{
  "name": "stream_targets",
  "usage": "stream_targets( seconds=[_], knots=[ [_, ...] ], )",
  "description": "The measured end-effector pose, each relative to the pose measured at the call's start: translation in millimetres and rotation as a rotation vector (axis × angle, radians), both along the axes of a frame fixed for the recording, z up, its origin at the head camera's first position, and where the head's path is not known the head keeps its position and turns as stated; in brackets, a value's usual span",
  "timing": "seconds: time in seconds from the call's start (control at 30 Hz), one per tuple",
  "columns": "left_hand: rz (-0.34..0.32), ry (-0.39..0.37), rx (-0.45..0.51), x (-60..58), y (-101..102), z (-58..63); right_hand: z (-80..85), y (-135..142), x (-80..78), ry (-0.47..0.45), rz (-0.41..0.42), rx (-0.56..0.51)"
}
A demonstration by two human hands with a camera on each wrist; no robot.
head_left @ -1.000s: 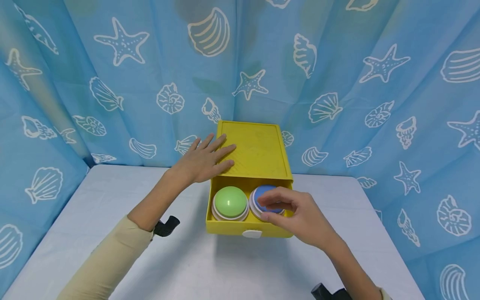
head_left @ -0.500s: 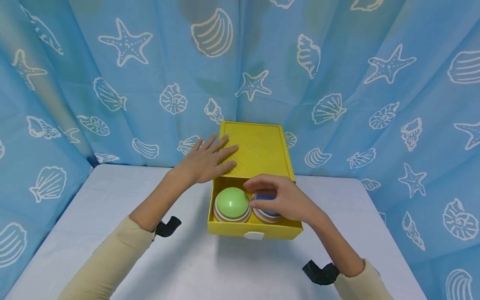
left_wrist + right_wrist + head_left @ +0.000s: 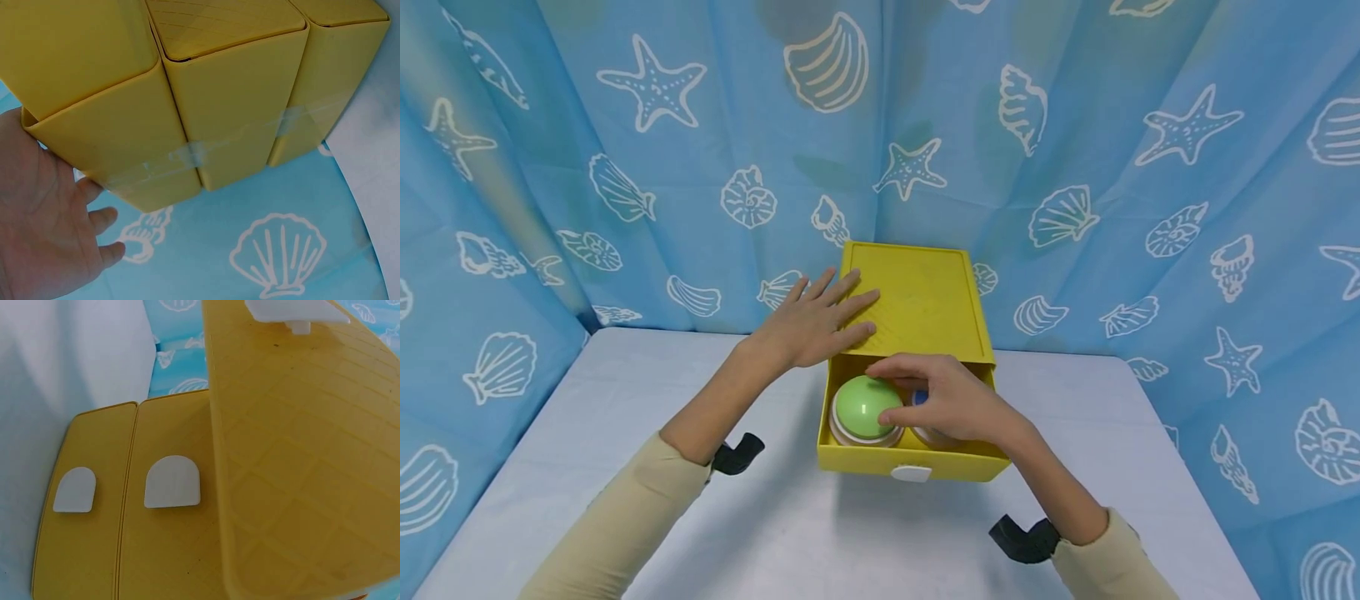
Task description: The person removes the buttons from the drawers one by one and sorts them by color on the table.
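A yellow drawer unit (image 3: 917, 300) stands at the back of the table, its top drawer (image 3: 865, 460) pulled out. Inside sit two domed buttons with white bases, a green one (image 3: 859, 408) on the left and a blue one (image 3: 919, 398) on the right, mostly hidden. My left hand (image 3: 808, 327) rests with spread fingers on the unit's top left edge; the left wrist view shows that hand (image 3: 47, 219) beside the unit's side wall. My right hand (image 3: 951, 400) hovers over the drawer, thumb and fingers bent apart at the green button's right side. Whether they touch it is unclear.
White handles mark the drawer fronts, such as the lower drawer's handle (image 3: 173, 482). Clear tape (image 3: 194, 153) runs across the unit's side. A white cloth covers the table (image 3: 775, 517). Behind it hangs a blue curtain (image 3: 700, 167) with shell prints.
My right hand has moved left, from over the blue button to the green one's right side. The left hand stays on the unit.
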State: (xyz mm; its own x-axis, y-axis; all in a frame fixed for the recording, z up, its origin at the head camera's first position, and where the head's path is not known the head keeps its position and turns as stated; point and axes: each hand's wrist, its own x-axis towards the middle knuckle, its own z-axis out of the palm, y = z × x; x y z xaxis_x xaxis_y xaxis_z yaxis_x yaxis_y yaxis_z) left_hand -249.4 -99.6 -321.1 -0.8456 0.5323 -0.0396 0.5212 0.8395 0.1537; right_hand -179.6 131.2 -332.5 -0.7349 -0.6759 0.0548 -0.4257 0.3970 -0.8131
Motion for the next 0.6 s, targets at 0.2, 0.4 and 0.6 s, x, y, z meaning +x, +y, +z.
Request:
stream_targets(
  seconds=[0.2,0.4,0.6],
  knots=[
    [-0.002,-0.003,0.002,0.1,-0.6,-0.1,-0.9,-3.9,-0.6,0.012,0.02,0.037],
    [-0.007,-0.004,-0.001,-0.7,-0.6,-0.5,-0.7,-5.0,0.1,0.038,0.014,0.089],
    [-0.006,-0.004,-0.001,-0.8,-0.4,-0.3,-0.4,-5.8,0.2,0.082,0.011,0.153]
  ],
)
